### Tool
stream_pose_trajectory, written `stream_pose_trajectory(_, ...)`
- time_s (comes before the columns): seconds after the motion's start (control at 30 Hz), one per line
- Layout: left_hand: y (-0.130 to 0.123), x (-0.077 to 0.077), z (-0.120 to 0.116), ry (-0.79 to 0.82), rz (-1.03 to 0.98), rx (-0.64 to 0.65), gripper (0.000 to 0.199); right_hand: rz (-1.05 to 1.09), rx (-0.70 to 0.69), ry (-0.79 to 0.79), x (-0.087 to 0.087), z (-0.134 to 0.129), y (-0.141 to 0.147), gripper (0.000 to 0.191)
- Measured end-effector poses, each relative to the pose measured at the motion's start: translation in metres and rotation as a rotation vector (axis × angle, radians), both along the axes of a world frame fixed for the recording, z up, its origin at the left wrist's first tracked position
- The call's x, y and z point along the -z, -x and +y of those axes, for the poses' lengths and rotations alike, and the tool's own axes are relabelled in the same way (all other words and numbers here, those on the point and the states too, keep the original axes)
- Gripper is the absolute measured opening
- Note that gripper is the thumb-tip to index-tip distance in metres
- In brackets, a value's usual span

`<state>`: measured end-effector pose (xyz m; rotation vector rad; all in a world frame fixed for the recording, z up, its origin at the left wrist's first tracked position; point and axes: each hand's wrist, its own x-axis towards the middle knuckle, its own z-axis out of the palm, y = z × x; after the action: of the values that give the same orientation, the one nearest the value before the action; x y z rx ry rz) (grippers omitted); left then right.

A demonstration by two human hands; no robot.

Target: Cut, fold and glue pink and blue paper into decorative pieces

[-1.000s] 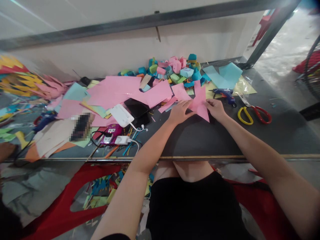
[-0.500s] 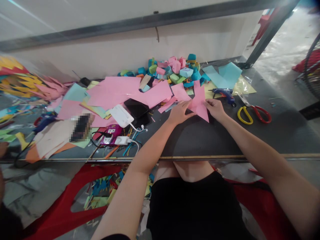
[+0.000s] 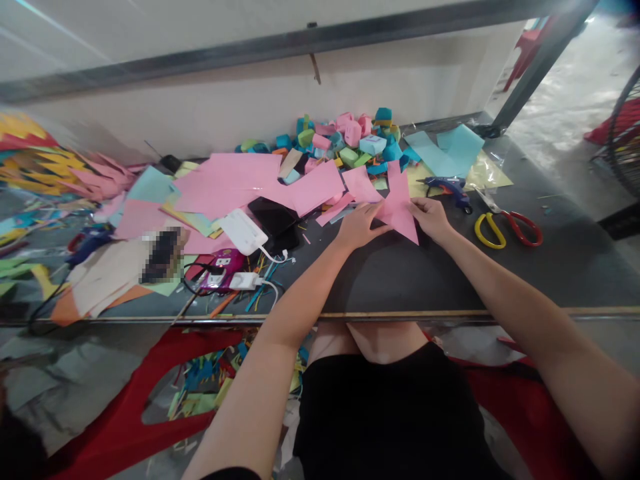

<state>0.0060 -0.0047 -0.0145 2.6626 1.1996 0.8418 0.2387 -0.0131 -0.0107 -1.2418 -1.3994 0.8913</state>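
Between my two hands a piece of pink paper (image 3: pixel 399 203) with pointed ends stands tilted over the dark table (image 3: pixel 400 280). My left hand (image 3: pixel 359 225) pinches its left edge, thumb toward me. At its right edge, my right hand (image 3: pixel 430 219) grips the paper with thumb and fingers together. Just beyond my left hand lies another cut pink piece (image 3: pixel 361 183), beside larger pink sheets (image 3: pixel 317 188). To the right of my right hand are a blue glue gun (image 3: pixel 447 187) and scissors (image 3: pixel 505 223) with one yellow and one red handle.
Small folded paper pieces (image 3: pixel 353 133) in several colours are heaped against the wall. Left of my arm lie a white power bank (image 3: pixel 243 231) with a cable, a black phone (image 3: pixel 273 217) and a purple power strip (image 3: pixel 225 267). A metal bar (image 3: pixel 310 41) crosses above the table.
My hands and the pink paper stay nearly still. At the far left edge, another person's hand has gone out of view.
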Motion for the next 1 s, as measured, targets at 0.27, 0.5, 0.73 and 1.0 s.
stream_pose_trajectory(0.27, 0.0001, 0.0027, 0.0011, 0.000, 0.038, -0.009, 0.087, -0.060, 0.008, -0.017, -0.0037, -0.0023, 0.0003, 0.051)
stream_pose_trajectory(0.5, -0.0002, 0.0048, 0.0022, -0.003, -0.064, -0.038, 0.066, -0.078, -0.019, -0.035, -0.0087, -0.0058, 0.0012, 0.053)
stream_pose_trajectory(0.73, -0.0013, 0.0035, 0.0043, 0.072, -0.214, -0.120, 0.046, -0.077, -0.047, -0.002, -0.0045, -0.0019, -0.0004, 0.069)
stream_pose_trajectory(1.0, -0.0001, 0.0015, 0.0081, 0.148, -0.337, -0.163, 0.049, 0.071, -0.106, 0.029, -0.0088, -0.0039, 0.0050, 0.077)
